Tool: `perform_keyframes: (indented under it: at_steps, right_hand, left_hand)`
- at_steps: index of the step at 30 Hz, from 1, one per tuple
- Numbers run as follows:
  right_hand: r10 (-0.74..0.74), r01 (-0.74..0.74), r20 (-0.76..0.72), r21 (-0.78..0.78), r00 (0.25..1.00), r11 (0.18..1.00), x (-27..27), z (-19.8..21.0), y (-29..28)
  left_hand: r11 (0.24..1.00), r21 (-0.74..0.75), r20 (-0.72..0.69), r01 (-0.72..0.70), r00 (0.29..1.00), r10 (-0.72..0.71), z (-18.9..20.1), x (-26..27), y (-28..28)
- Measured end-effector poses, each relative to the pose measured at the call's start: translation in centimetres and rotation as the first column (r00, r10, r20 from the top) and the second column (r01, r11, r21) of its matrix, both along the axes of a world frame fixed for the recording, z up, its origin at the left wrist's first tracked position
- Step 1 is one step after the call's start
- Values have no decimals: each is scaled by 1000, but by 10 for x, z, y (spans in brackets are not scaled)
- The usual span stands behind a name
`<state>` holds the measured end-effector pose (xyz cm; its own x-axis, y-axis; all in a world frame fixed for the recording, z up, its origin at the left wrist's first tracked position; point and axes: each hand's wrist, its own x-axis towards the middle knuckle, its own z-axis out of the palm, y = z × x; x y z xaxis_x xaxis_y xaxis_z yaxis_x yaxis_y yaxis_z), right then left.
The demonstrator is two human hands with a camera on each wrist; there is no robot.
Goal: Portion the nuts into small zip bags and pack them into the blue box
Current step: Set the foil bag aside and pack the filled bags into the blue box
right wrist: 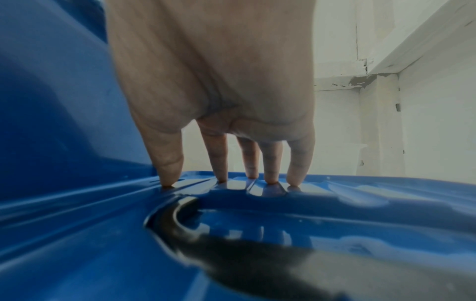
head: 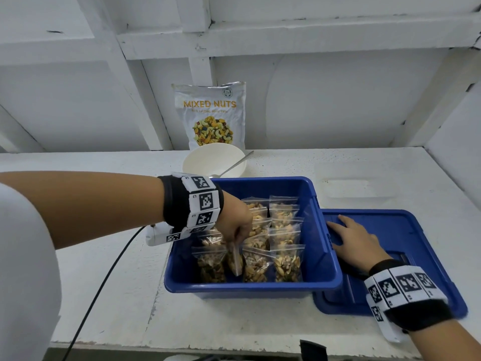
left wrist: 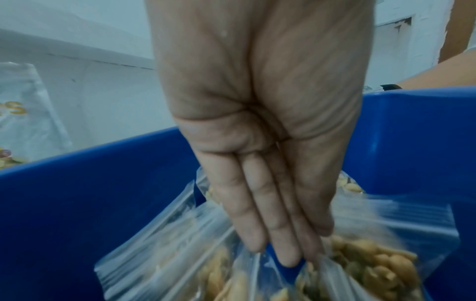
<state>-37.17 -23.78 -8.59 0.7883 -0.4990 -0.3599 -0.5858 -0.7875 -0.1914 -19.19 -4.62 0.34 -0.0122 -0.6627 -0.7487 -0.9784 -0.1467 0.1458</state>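
Inside the glossy blue box [head: 322, 259], left hand [head: 235, 221] pinches a crinkly zip bag [head: 235, 259] (right hand [head: 358, 243] flat on ribbed lid [head: 406, 230]).

Left hand [head: 235, 220] fingers down, apparently pinching; right hand [head: 356, 242] flat, spread.

Filled zip bags [head: 285, 238] crowd the blue box [head: 325, 256]; bare floor shows only along its near wall. Lid [head: 416, 230] blocks right side.
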Motion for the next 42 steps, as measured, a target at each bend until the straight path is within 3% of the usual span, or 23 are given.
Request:
perform_keyframes:
  at_steps: [3,8,13,16,19,22,25,29,36,38,42]
  right_hand:
    - [0,0,-3,2,1000,1000,0,0,0]
    - [0,0,0,0,1000,1000,0,1,1]
    - [0,0,-11,1,1000,1000,0,2,1]
    - [0,0,-9,0,1000,1000,0,2,1]
    - [-9,9,-3,14,1000,1000,0,4,1]
    - [-11,9,19,86,1000,996,-3,6,0]
    - [-6,-2,68,131,998,991,-11,13,0]
    - [66,-67,10,141,998,988,-34,23,1]
    - [229,-156,-278,261,933,953,-77,38,4]
    - [243,-188,-321,195,915,963,-83,29,8]
    - [203,-217,-265,-26,943,976,-87,20,13]
  left_hand:
    - [1000,-13,-28,6,1000,-7,4,1,1]
    - [1000,22,68,-6,998,5,10,-1,7]
    - [964,-147,30,-221,973,228,42,6,25]
    - [840,-368,-52,-399,911,410,55,15,51]
    - [633,-552,-143,-543,809,570,49,24,84]
    - [441,-627,-231,-642,694,682,29,27,109]
    - [285,-601,-355,-747,569,742,5,23,122]
    - [142,-529,-502,-837,443,743,-14,11,120]
    - [-50,-515,-709,-856,392,586,-26,-7,106]
    - [-93,-517,-727,-851,379,573,-32,-7,104]
    - [-133,-495,-747,-859,342,570,-39,-7,105]
